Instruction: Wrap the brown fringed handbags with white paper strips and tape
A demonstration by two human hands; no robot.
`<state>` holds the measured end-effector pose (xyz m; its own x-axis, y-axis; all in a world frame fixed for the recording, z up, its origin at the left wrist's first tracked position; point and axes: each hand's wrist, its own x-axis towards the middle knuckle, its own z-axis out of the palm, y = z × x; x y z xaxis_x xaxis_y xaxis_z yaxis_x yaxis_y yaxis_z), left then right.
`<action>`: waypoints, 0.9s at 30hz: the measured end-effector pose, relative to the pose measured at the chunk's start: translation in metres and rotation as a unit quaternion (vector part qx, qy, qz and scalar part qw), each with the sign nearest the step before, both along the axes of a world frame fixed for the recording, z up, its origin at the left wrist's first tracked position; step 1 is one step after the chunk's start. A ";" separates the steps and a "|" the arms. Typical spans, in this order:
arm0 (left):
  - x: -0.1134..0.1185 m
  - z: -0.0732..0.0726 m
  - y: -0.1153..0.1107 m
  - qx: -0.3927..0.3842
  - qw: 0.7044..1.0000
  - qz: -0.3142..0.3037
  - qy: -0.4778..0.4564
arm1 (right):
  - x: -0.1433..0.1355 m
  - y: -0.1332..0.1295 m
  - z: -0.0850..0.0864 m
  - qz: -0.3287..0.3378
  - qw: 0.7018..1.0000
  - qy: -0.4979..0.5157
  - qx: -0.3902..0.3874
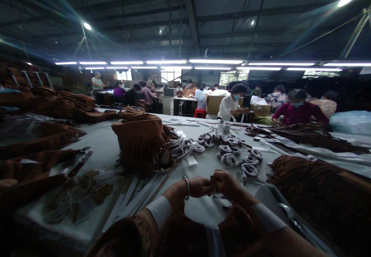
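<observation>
My left hand [199, 186], with a bangle at its wrist, and my right hand [226, 183] meet at the near middle of the table. Pinched between their fingertips is a small brown piece [213, 180], too dark and small to name more exactly. Brown cloth [185, 234] lies below my forearms, close to my body. Just beyond my hands are coiled straps [249, 169], several of them wrapped in clear plastic. A stack of brown fringed pieces [139, 137] stands to the left of the coils.
White strips [136, 195] lie left of my arms, beside plastic bags [78, 195] with brown bits. A large brown fringed pile [315, 195] covers the right side, next to a grey rounded object [272, 201]. Across the table [101, 137], a person in white [228, 106] handles a strap.
</observation>
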<state>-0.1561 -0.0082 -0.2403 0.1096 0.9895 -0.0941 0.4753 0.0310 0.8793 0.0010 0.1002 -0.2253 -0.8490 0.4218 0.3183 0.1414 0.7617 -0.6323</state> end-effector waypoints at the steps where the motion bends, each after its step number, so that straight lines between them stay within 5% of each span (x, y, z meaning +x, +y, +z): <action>1: -0.001 0.001 0.000 -0.008 1.000 -0.004 0.000 | 0.001 -0.003 0.001 -0.003 1.000 0.009 0.015; 5: -0.004 0.002 0.002 -0.033 0.999 0.000 -0.024 | 0.007 -0.009 0.001 -0.004 0.996 0.044 0.077; 10: -0.004 0.003 0.002 -0.039 0.997 0.020 -0.070 | 0.019 -0.006 -0.006 0.053 0.964 0.091 0.243; 15: -0.003 0.008 0.002 -0.046 0.991 0.017 -0.125 | 0.031 -0.008 -0.015 0.016 0.940 0.063 0.336; 23: -0.001 0.005 0.004 -0.036 0.991 0.043 -0.121 | 0.033 -0.018 -0.031 -0.064 0.899 0.045 0.432; 27: 0.002 0.005 -0.001 -0.026 0.994 0.044 -0.095 | 0.039 -0.028 -0.035 -0.067 0.907 0.035 0.414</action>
<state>-0.1544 -0.0091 -0.2350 0.0432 0.9903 -0.1322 0.2934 0.1140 0.9492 0.0400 0.0719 -0.2598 -0.7736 0.1114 0.6238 0.2486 0.9588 0.1371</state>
